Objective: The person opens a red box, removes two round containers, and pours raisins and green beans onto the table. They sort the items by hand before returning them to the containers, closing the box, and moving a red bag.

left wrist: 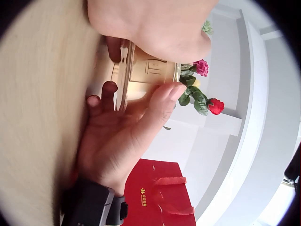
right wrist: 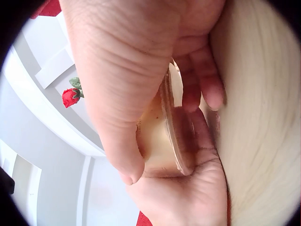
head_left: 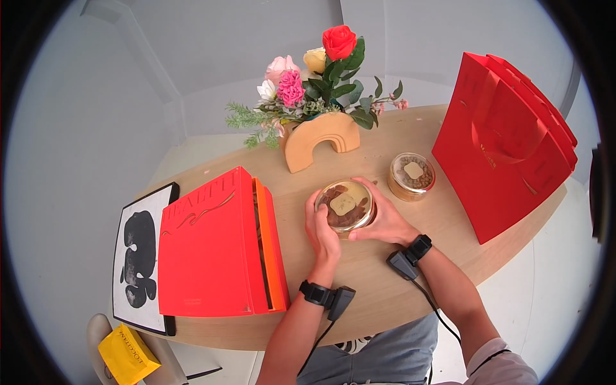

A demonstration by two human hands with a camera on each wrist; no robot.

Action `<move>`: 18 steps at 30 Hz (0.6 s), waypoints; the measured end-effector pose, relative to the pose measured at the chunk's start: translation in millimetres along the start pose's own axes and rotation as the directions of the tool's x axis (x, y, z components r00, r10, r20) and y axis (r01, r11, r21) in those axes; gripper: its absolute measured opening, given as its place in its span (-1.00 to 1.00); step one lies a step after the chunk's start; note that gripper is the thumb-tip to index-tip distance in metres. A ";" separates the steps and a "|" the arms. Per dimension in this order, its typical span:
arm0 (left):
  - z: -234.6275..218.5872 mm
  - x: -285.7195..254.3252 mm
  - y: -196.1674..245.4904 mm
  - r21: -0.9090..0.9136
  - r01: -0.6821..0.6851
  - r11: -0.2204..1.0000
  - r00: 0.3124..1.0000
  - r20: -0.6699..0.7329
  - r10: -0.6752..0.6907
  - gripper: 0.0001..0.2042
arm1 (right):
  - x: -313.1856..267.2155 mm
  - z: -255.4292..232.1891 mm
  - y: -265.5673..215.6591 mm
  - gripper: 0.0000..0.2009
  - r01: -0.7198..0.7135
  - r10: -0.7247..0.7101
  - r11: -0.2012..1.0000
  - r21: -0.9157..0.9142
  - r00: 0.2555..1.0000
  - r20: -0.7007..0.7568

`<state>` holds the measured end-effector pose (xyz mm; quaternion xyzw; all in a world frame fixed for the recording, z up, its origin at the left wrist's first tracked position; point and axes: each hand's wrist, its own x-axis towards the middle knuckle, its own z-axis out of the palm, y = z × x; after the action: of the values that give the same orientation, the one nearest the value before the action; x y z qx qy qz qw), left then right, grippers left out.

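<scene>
Both hands grip a round gold canister point(head_left: 346, 205) with a clear lid; brown pieces and a pale label show through the top. My left hand point(head_left: 325, 232) holds its left side, thumb up along the wall. On the right side my right hand point(head_left: 387, 217) curls round it, thumb along the near wall. In the left wrist view the gold wall point(left wrist: 149, 70) shows between the two hands, close over the table. The right wrist view shows fingers of both hands at its base. A second gold canister point(head_left: 411, 176) with small round brown pieces stands to the right.
A red box point(head_left: 208, 250) with an orange inside edge lies at left, overlapping a framed black-and-white picture point(head_left: 138, 253). An arch-shaped vase point(head_left: 321, 138) with flowers stands behind. A tall red gift bag point(head_left: 507, 147) is at right. A yellow packet point(head_left: 128, 355) lies on a chair.
</scene>
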<state>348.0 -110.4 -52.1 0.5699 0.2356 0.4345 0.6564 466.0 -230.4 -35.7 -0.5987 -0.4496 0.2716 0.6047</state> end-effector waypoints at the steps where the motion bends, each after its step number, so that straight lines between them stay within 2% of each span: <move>1: -1.1 0.1 0.5 -0.004 0.001 1.000 1.000 0.000 -0.001 -0.54 | -0.1 0.3 -0.7 0.28 0.011 -0.011 1.000 0.010 1.000 0.008; 5: -2.4 -1.3 -1.7 -0.002 -0.025 1.000 1.000 0.007 0.025 -0.53 | -2.1 0.9 -2.0 0.28 0.016 -0.016 0.999 0.046 1.000 0.006; 7: -2.9 -1.4 -2.4 -0.026 -0.033 0.999 0.999 -0.005 0.033 -0.52 | -2.1 -0.3 -2.6 0.24 0.019 -0.019 1.000 -0.012 1.000 0.005; 11: -4.4 -2.1 -1.0 -0.024 -0.037 0.999 0.999 0.012 0.037 -0.51 | -3.9 0.7 -5.9 0.23 0.014 -0.014 1.000 0.006 1.000 0.011; 13: -4.2 -0.3 -6.1 -0.075 0.009 0.997 1.000 0.028 -0.007 -0.50 | -6.6 -0.6 9.8 0.23 0.014 -0.012 0.995 -0.104 1.000 0.016; 14: -2.5 -0.7 -0.8 -0.072 0.010 0.997 1.000 0.029 -0.008 -0.50 | -6.6 0.4 6.7 0.23 0.014 -0.013 0.995 -0.101 1.000 0.015; 16: 0.6 -3.8 12.5 -0.046 0.032 0.998 0.999 0.015 -0.031 -0.50 | -7.6 5.8 -2.4 0.26 0.020 -0.019 1.000 0.023 0.999 -0.047; 18: 2.2 -6.5 12.3 -0.029 0.020 0.999 1.000 -0.014 -0.021 -0.50 | -6.4 7.6 -2.3 0.27 0.013 -0.011 0.999 0.045 0.998 -0.055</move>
<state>342.7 -117.4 -41.0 0.5549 0.2397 0.4352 0.6673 456.1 -232.6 -35.8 -0.5894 -0.4301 0.2614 0.6319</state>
